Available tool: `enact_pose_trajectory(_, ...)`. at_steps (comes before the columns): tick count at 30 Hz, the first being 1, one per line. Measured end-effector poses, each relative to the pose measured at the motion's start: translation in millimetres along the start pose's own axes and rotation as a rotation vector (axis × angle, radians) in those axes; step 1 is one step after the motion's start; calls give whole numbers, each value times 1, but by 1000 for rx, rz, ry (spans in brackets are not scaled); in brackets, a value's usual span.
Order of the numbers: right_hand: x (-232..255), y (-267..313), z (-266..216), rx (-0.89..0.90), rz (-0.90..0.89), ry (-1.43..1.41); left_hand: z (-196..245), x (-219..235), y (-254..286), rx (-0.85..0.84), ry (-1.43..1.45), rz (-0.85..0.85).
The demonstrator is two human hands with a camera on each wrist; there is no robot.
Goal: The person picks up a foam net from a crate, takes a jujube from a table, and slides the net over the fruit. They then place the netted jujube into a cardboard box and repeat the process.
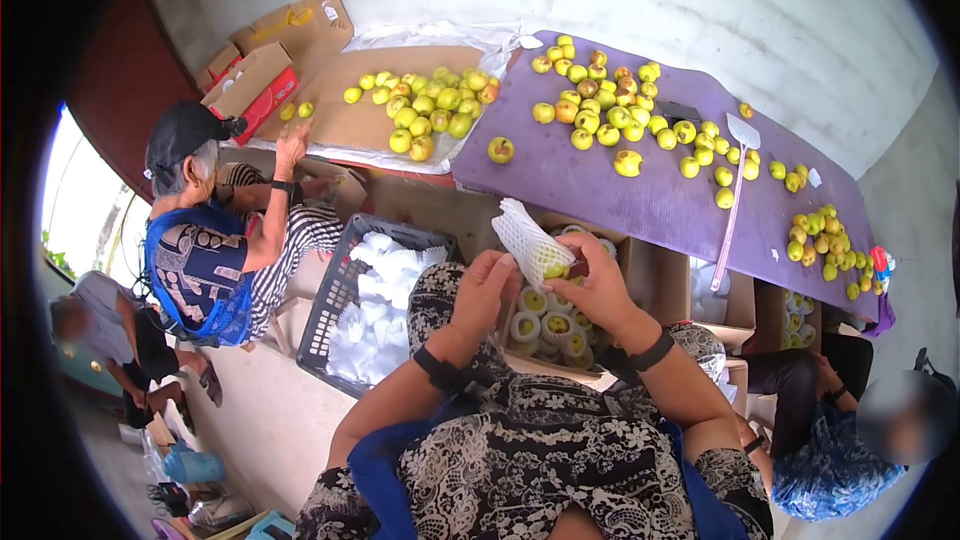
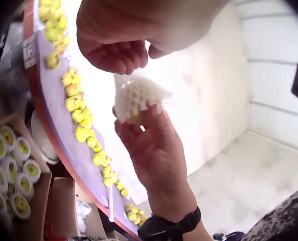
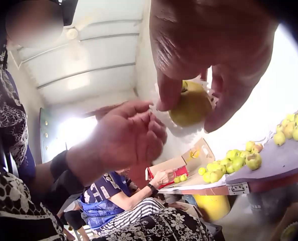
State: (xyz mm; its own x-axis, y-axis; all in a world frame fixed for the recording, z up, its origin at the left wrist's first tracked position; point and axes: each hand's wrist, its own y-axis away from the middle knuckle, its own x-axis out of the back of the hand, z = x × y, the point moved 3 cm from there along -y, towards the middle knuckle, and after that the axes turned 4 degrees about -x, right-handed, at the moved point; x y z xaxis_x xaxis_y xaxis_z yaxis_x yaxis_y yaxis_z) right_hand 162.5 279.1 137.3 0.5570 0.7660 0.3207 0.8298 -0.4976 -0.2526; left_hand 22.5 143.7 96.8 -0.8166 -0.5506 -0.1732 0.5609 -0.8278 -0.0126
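My right hand [image 1: 600,285] grips a yellow-green fruit [image 3: 191,105] that sits half inside a white foam net [image 1: 530,240]. Thumb and fingers [image 3: 214,55] curl round the fruit from above. My left hand [image 1: 485,285] is right beside it, fingers [image 3: 146,128] curled at the net's loose edge. In the left wrist view the netted fruit [image 2: 136,100] sits on the right hand's fingertips [image 2: 154,145], and the left hand [image 2: 114,45] hovers just above it. Both hands are over an open cardboard box [image 1: 655,275] of netted fruit.
A purple table [image 1: 650,200] ahead carries several loose fruit and a white long-handled tool [image 1: 732,200]. A black crate [image 1: 335,285] of foam nets stands at my left. A seated person in a blue vest [image 1: 205,260] reaches toward fruit on cardboard [image 1: 350,115]. Another person [image 1: 850,440] sits at my right.
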Motion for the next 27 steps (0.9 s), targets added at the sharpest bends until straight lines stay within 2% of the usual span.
enact_pose_trajectory(2,-2,-1,-6,35,47,32,-7,-15,3,208,194,-38)
enact_pose_trajectory(3,-4,-1,-7,34,48,31,-6,-19,2,209,193,-39)
enact_pose_trajectory(5,-6,-2,-11,143,91,83,2,-31,1,81,401,-262)
enact_pose_trajectory(6,-7,-3,-12,143,90,83,0,-31,0,81,401,-262)
enact_pose_trajectory(8,-4,-3,-19,228,185,151,-1,-32,-1,39,455,-391)
enact_pose_trajectory(12,-2,-2,-22,238,210,150,0,-39,10,156,530,-414)
enact_pose_trajectory(14,-2,-2,-28,326,207,299,-9,-38,3,213,580,-294)
enact_pose_trajectory(17,-5,0,-37,359,188,460,3,-35,4,121,580,-311)
enact_pose_trajectory(21,-11,-3,-37,340,118,398,-8,-40,5,147,643,-343)
enact_pose_trajectory(23,-6,-4,-44,240,84,144,-12,-39,5,114,713,-358)
enact_pose_trajectory(27,4,-4,-37,258,122,160,-3,-41,6,115,727,-269)
